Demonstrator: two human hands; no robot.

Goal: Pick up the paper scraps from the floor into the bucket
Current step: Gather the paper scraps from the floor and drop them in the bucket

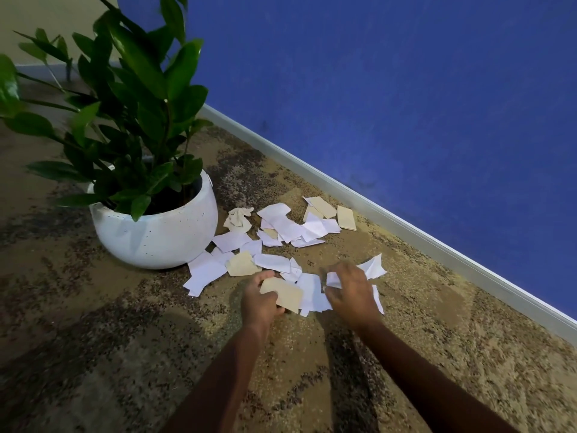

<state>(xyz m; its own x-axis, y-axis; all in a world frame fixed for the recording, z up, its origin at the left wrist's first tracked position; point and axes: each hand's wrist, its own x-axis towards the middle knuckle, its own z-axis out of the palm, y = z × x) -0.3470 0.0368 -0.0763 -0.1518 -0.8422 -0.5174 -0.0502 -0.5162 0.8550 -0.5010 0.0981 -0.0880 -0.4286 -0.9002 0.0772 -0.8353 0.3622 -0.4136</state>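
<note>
Paper scraps [293, 228], white and beige, lie strewn on the patterned carpet [93, 339] between the white plant pot [156, 232] and the baseboard [343, 189]. Left hand [262, 303] grips a beige scrap [285, 293] just above the carpet. Right hand [349, 292], motion-blurred, pinches a white scrap [333, 280]; its fingertips are hard to make out, and it hides the scraps beneath.

Nothing readable for you here. The paper scraps [282, 228] show plain white or tan faces, with no print you can make out. The white pot [156, 235] carries only speckles, no label. The blue wall [406, 104] bears no sign.
</note>
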